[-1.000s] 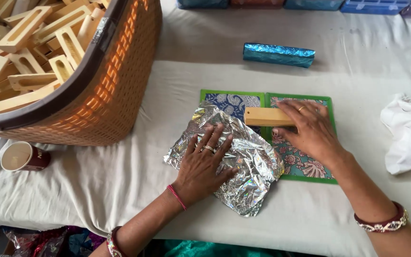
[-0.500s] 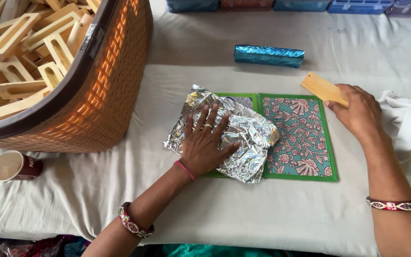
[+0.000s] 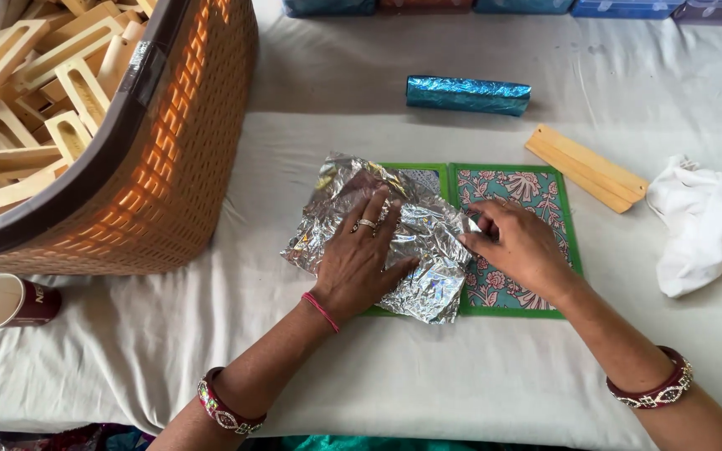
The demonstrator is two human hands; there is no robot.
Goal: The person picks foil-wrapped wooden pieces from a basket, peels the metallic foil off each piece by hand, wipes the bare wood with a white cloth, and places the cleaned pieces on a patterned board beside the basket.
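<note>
Near the front edge of the cloth-covered table (image 3: 461,392), the left hand (image 3: 361,263) lies flat, fingers spread, pressing on the crumpled foil (image 3: 411,250); it grips nothing. The right hand (image 3: 520,246) pinches the foil's right edge between its fingertips. The foil lies mid-table, overlapping the left half of a green-bordered patterned mat (image 3: 528,196). A cup (image 3: 6,302) stands near the left edge, below the orange basket (image 3: 169,167) of wooden pieces. To the right lie a white cloth (image 3: 699,221) and a wooden block (image 3: 587,167); beyond, a blue foil-wrapped bar (image 3: 467,94).
</note>
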